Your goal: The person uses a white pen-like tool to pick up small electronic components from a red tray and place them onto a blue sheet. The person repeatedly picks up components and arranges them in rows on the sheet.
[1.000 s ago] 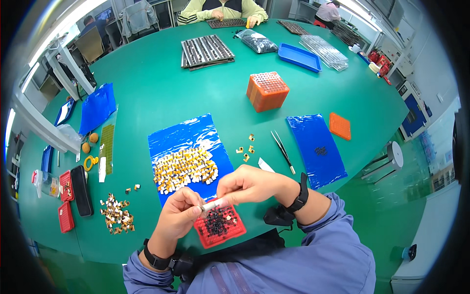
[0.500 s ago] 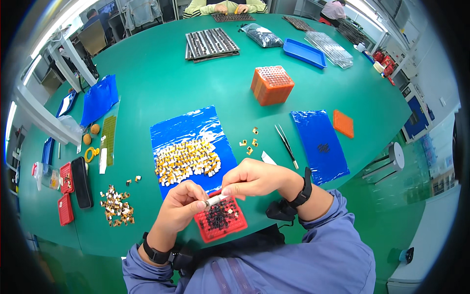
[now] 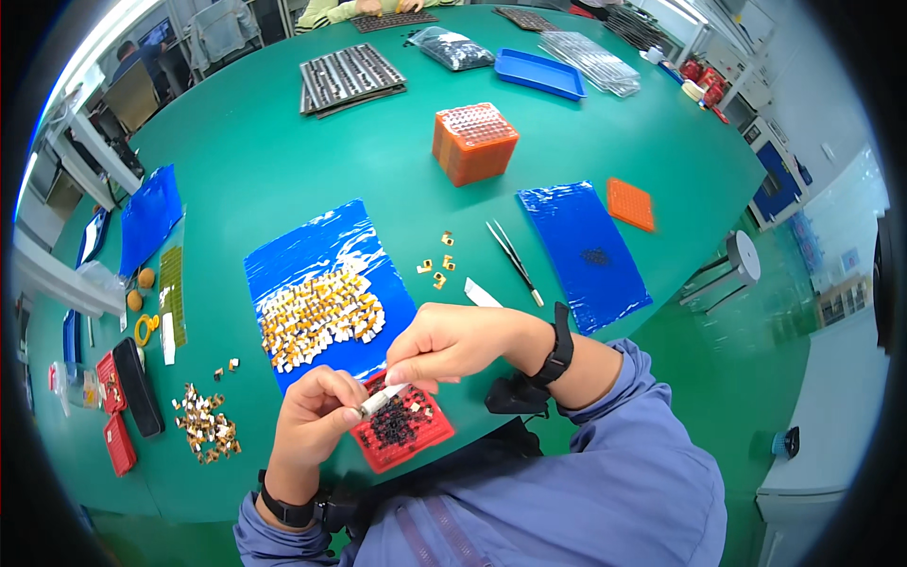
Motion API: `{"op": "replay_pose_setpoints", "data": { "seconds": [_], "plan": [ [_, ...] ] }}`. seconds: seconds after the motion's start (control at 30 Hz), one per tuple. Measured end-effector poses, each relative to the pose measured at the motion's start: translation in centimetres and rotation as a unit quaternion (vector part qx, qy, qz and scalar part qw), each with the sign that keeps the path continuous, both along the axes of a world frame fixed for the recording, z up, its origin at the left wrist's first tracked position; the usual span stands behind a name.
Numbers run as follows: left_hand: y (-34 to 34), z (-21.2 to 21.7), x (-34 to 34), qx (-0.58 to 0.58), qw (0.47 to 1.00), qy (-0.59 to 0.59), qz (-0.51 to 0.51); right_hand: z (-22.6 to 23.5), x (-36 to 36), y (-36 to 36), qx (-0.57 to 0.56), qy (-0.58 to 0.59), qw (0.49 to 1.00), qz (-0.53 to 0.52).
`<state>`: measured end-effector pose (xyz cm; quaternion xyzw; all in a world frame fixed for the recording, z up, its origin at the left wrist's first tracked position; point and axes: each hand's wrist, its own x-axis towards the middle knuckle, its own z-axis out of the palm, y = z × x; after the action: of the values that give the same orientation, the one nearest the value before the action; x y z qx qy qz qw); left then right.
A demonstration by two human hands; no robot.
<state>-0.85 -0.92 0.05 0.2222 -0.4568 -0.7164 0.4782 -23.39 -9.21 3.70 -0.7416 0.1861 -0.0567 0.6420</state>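
Between my two hands is a small white roll point(image 3: 381, 400) with a greyish end, tilted up to the right. My left hand point(image 3: 316, 416) pinches its lower end between thumb and fingers. My right hand point(image 3: 458, 345) pinches the upper end, partly hiding it. Just below the roll is a red tray point(image 3: 413, 458) holding many small black parts and a few pale ones. Beyond my hands lies a blue sheet point(image 3: 326, 227) covered with small white-and-gold pieces point(image 3: 321, 314). Tweezers point(image 3: 516, 265) and a white slip point(image 3: 482, 294) lie past my right hand.
On the right lies another blue sheet point(image 3: 567, 227) with a dark cluster, near an orange rack point(image 3: 630, 204). An orange box stack point(image 3: 475, 156) stands farther back. Loose pieces point(image 3: 203, 423) and red trays point(image 3: 119, 444) sit left. Across the table is another person's sleeve point(image 3: 326, 11).
The whole view has shifted, so the table's things appear farther left. The white roll is tilted more steeply. Both hands still pinch it above the red tray.
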Motion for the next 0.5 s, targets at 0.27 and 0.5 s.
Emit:
{"op": "replay_pose_setpoints", "data": {
  "seconds": [0.27, 0.5],
  "plan": [
    [0.0, 0.3, -0.2, -0.013, 1.0, -0.021, -0.007, -1.1, -0.1, -0.2, -0.036, -0.054, 0.998, 0.009],
    [0.1, 0.8, -0.1, -0.024, 0.998, -0.058, -0.007, -0.4, 0.1, -0.1, -0.01, -0.03, 0.999, 0.013]
  ]
}}
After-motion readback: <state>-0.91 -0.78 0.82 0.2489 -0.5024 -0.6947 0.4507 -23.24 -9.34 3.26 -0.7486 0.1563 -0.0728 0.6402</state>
